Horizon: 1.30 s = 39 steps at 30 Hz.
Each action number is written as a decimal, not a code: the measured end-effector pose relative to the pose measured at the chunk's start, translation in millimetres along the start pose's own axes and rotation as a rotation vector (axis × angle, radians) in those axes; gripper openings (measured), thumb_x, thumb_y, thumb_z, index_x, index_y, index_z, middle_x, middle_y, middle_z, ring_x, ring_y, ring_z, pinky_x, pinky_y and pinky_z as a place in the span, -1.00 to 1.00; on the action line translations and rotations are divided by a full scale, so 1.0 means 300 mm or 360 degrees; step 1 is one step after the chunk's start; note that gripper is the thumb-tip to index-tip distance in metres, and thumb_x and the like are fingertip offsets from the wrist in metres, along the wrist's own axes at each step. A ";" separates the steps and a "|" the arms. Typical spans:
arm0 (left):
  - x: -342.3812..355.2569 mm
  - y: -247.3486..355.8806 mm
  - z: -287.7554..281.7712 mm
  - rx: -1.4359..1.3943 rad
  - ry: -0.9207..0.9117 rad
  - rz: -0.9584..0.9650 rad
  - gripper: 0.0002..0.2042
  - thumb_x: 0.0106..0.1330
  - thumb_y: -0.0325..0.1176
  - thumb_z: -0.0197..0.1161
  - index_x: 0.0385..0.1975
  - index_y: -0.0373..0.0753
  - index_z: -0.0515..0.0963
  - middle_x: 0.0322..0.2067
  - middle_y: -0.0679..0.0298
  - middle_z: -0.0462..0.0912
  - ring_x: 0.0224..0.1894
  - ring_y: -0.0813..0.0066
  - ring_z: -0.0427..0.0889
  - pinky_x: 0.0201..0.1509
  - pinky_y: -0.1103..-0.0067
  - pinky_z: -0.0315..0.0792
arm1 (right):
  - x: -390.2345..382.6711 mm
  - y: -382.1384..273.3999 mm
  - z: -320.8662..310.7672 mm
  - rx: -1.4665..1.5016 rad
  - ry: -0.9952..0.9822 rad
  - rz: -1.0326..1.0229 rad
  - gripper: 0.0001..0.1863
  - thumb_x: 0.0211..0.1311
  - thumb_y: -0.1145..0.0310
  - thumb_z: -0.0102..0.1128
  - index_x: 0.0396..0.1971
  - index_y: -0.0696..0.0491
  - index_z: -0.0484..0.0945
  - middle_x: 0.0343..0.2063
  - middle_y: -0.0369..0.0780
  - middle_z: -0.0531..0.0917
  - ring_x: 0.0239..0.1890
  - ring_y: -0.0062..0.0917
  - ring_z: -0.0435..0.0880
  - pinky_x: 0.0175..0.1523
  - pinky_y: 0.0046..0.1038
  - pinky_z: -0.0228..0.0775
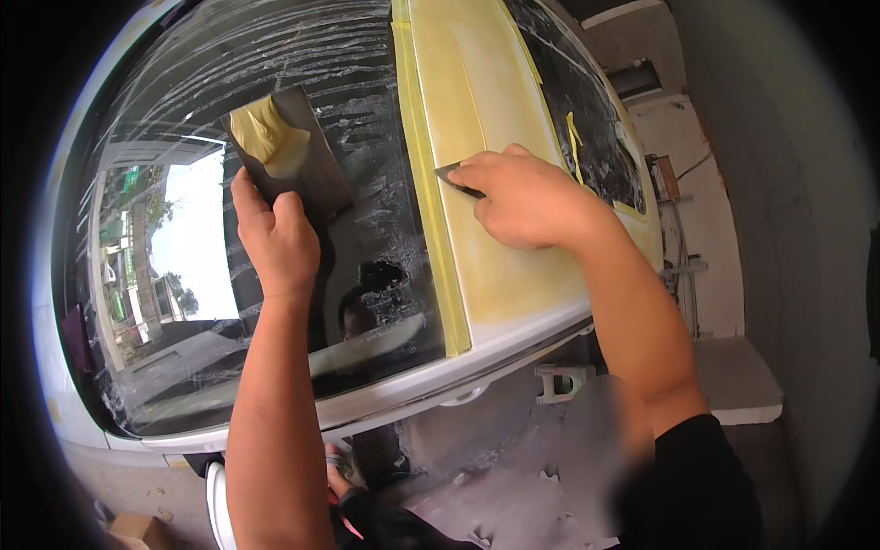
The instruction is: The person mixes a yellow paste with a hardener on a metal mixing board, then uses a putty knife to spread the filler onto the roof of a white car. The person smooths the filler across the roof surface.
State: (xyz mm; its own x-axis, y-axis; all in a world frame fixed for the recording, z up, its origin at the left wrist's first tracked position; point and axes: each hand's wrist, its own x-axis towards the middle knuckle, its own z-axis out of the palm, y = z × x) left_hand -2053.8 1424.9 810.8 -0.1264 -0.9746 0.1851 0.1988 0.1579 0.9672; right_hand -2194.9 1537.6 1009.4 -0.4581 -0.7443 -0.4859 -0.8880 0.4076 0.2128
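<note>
Hands well apart, each clamped on its own tool. Left hand (278,243) pinches the near left part of a dark board (319,170); right hand (536,203) grips a dark spreader (446,172), mostly covered by the fingers.

Spreader is at the left edge of a yellow-coated panel (518,275), right of centre on a white vehicle body (367,408). Yellow masking tape (442,266) runs far to near along that left edge, spreader tip just beside it. A stretch of dark glass (376,115) separates board from tape, leaving sideways room between the hands. Panel surface extends both far and near of the right hand. Right limit: a second dark window (600,147) with a loose yellow tape strip (575,147) on it. Near limit: white body edge, then a drop to the floor (458,500). A grey wall (779,229) stands well right of the vehicle.

Board is flat, four-sided, set askew over the left glass; cannot tell if it touches. Pale yellow paste (264,136) sits in a thick, folded mound on its far left corner, smeared thin toward the middle. Panel coat is patchy, deeper yellow in places, whitish in others, fading to white at the near end. Glass is streaked with whitish residue.
</note>
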 end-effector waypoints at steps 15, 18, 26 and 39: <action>-0.009 -0.016 -0.021 -0.0149 -0.0141 -0.0007 -0.59 0.23 -0.50 -0.06 0.10 -0.45 0.36 -0.06 0.03 0.53 -0.01 0.31 0.50 0.19 0.53 0.31 | -0.324 -0.053 0.217 -0.0105 0.0279 -0.0195 -0.49 0.06 0.54 0.07 0.11 0.06 0.49 0.17 -0.19 0.49 0.11 -0.21 0.44 0.04 -0.18 0.46; -0.017 -0.019 -0.026 -0.0226 -0.0128 -0.0059 -0.60 0.23 -0.51 -0.07 0.10 -0.45 0.35 -0.06 0.05 0.52 -0.02 0.32 0.49 0.19 0.54 0.30 | -0.380 -0.068 0.243 -0.0121 0.0309 -0.0190 -0.49 0.06 0.53 0.10 0.11 0.04 0.49 0.19 -0.21 0.46 0.13 -0.22 0.43 0.00 -0.15 0.46; -0.058 -0.018 -0.078 -0.0134 -0.0129 -0.0077 -0.58 0.22 -0.52 -0.08 0.11 -0.46 0.34 -0.05 0.01 0.51 -0.01 0.28 0.49 0.19 0.53 0.30 | -0.491 -0.080 0.286 -0.0098 0.0278 -0.0153 -0.46 0.07 0.46 0.15 0.15 0.02 0.48 0.23 -0.23 0.43 0.18 -0.24 0.39 -0.02 -0.04 0.39; -0.067 0.004 -0.077 -0.0079 -0.0081 -0.0008 -0.55 0.16 -0.56 -0.10 0.11 -0.42 0.35 -0.12 0.07 0.55 -0.09 0.36 0.54 0.11 0.55 0.37 | 0.159 0.135 -0.058 -0.0238 0.0419 -0.0064 -0.55 0.43 0.29 -0.07 0.29 -0.03 0.40 0.31 -0.27 0.42 0.24 -0.21 0.38 0.39 -0.25 0.19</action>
State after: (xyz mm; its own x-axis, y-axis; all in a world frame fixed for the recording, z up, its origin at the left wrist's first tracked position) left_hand -2028.7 1441.0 804.3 -0.1765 -0.9657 0.1902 0.2461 0.1438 0.9585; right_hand -2253.3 1509.4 1009.7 -0.3996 -0.8778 -0.2642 -0.8927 0.3071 0.3299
